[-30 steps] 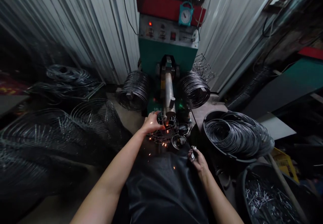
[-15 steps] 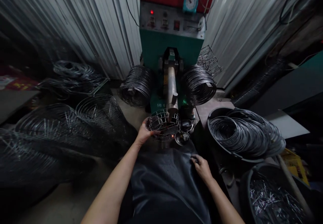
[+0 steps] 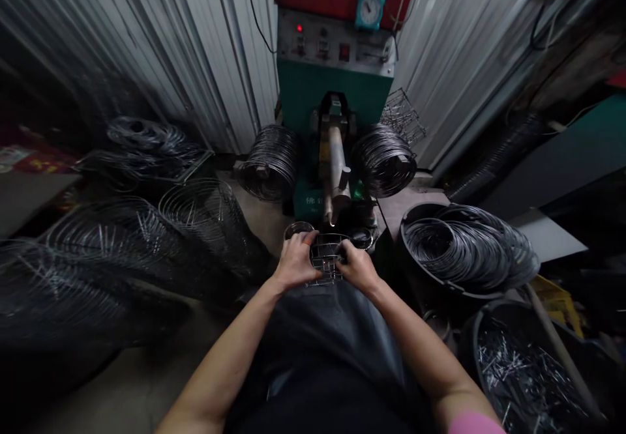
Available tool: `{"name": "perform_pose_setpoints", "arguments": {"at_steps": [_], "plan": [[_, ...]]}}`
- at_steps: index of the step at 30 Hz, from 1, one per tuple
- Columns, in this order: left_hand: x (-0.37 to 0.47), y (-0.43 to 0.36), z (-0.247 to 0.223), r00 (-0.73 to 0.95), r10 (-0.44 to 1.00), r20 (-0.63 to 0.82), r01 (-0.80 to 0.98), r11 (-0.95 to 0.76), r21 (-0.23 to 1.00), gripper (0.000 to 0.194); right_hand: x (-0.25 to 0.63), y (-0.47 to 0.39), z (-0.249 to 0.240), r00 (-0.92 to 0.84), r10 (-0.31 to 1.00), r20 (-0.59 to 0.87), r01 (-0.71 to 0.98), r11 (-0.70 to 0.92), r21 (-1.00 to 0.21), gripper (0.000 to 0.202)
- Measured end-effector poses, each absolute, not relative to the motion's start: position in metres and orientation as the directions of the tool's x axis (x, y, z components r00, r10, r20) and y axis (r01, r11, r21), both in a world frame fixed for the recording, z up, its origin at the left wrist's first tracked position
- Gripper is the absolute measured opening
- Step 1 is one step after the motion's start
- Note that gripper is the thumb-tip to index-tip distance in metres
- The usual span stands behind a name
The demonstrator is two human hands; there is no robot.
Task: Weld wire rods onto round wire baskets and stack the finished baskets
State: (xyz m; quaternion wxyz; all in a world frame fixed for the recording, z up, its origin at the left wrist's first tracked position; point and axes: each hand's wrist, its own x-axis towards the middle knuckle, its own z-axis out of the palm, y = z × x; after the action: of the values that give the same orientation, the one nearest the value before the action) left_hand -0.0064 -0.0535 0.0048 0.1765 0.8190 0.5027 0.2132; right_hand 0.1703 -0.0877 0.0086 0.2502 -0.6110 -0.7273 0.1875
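A small round wire basket point(image 3: 328, 249) is held between both hands, just below and in front of the machine's metal arm tip. My left hand point(image 3: 296, 261) grips its left side, an orange band showing on one finger. My right hand point(image 3: 356, 266) is closed at its right side, fingertips on the wires. The green machine point(image 3: 337, 79) carries a pale cylindrical arm point(image 3: 337, 154) pointing toward me. Round dishes flank the basket, a left dish point(image 3: 298, 227) and a right dish point(image 3: 360, 237), both partly hidden.
Wire hoops hang left point(image 3: 271, 163) and right point(image 3: 386, 160) of the machine. A tub of wire rings point(image 3: 469, 248) and a bin of short wire pieces point(image 3: 528, 375) stand at the right. Large wire baskets point(image 3: 137, 238) fill the left. A blue timer point(image 3: 370, 7) hangs above.
My right hand has moved up from the dark apron to the basket. The basket has come off the arm tip and sits lower, toward me, and my left hand has shifted with it.
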Motion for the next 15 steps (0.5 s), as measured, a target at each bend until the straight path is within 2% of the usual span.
{"name": "perform_pose_setpoints", "arguments": {"at_steps": [5,10,15], "plan": [[-0.004,-0.050,0.000,0.397,0.904,0.156,0.742,-0.417,0.525,0.092,0.178,-0.092,-0.001,-0.324,0.916,0.235,0.599,0.391,-0.699,0.021],[-0.004,-0.043,-0.006,0.389,0.913,0.122,0.715,-0.383,0.585,0.092,0.189,-0.088,0.006,-0.459,0.869,0.185,0.605,0.458,-0.651,0.025],[-0.003,-0.039,-0.006,0.398,0.910,0.120,0.711,-0.388,0.587,0.093,0.190,-0.083,0.001,-0.448,0.875,0.181,0.634,0.454,-0.626,0.026]]}}
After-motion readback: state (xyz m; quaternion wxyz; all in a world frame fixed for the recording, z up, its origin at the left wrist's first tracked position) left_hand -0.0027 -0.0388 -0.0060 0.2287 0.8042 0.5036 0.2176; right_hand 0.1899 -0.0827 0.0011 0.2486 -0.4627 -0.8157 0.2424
